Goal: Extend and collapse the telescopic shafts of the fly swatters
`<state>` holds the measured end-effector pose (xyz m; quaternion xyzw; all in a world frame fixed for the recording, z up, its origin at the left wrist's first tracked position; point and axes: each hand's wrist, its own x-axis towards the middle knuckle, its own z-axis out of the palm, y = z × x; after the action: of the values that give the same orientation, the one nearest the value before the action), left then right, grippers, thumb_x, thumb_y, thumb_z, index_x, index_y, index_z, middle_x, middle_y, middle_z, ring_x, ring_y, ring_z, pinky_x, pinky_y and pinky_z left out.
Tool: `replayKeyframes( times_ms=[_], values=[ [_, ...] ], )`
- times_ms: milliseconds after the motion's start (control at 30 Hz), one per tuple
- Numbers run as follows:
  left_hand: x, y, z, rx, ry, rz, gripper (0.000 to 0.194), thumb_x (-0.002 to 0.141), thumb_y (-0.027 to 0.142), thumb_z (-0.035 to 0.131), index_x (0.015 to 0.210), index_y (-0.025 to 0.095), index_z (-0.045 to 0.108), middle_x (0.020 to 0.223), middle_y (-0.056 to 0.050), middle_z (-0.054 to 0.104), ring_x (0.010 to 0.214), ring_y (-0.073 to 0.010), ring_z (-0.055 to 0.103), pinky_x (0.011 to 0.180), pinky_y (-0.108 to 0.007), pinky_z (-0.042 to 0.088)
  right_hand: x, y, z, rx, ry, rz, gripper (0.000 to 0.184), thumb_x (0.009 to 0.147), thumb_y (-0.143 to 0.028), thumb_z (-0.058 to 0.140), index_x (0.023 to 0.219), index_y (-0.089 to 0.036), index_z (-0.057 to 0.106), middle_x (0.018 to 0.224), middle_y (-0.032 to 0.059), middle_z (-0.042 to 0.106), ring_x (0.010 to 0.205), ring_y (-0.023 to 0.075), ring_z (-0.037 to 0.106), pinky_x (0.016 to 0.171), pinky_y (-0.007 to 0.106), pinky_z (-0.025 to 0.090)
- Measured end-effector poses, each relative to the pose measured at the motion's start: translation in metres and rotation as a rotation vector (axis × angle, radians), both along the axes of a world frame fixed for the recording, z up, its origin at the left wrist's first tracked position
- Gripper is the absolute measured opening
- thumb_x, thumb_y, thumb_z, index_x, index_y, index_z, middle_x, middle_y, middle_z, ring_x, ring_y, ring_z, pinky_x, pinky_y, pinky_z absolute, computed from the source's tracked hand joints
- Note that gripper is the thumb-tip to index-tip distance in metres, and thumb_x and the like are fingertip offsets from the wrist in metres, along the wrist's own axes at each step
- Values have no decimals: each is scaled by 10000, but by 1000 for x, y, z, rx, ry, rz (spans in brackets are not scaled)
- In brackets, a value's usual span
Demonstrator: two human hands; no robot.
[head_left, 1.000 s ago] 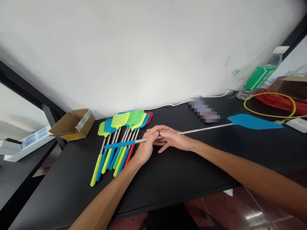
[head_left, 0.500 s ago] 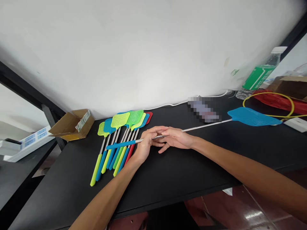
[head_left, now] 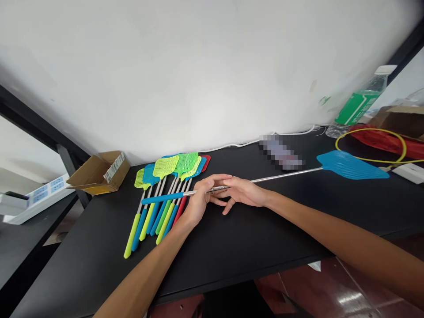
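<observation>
A blue fly swatter (head_left: 353,165) with a long metal rod lies across both hands above the table, its blue handle pointing left and its paddle far right. My left hand (head_left: 201,198) is closed around the rod near the handle. My right hand (head_left: 245,192) grips the same rod just to the right, fingers curled, partly hidden behind the palm; the hands touch. Left of them, several fly swatters (head_left: 167,165) in yellow-green, blue, green and red lie side by side on the black table (head_left: 258,247), handles toward me.
An open cardboard box (head_left: 99,174) stands at the back left, near a white power strip (head_left: 46,198). At the right are a green-labelled bottle (head_left: 359,106), a yellow cable (head_left: 402,145) and red plastic (head_left: 377,139). A blurred-out item (head_left: 281,152) lies by the wall.
The held swatter has shifted slightly; its handle end is a little farther left and its paddle has turned and dipped a bit. Both hands stay on the rod.
</observation>
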<state>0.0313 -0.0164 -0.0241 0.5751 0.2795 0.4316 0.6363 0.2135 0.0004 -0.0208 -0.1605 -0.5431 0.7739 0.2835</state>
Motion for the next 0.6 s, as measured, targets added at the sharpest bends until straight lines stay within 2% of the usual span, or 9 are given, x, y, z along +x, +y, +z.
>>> replayKeyframes(
  times_ms=[267,433,600],
  values=[
    [3,-9,4,167,199,60,446,1021,469,400,1289,224,660,1332,-113,640,1152,-285,647,723,-310,639,-5,-9,2,248,-107,-91,579,1034,-528,451,1526,-223,459,1489,174,532,1313,312,550,693,304,646],
    [5,-12,10,232,257,47,463,1035,489,367,1305,240,649,1368,-104,616,1116,-265,651,693,-288,626,-7,-15,6,298,-162,-140,613,1039,-567,399,1545,-223,438,1519,166,494,1316,320,544,673,290,641],
    [5,-13,11,359,362,47,460,1035,471,390,1355,239,626,1354,-100,631,1048,-237,658,717,-286,611,-7,-19,6,351,-192,-174,615,1019,-614,397,1505,-255,510,1610,116,381,1218,318,618,615,274,626]
  ],
)
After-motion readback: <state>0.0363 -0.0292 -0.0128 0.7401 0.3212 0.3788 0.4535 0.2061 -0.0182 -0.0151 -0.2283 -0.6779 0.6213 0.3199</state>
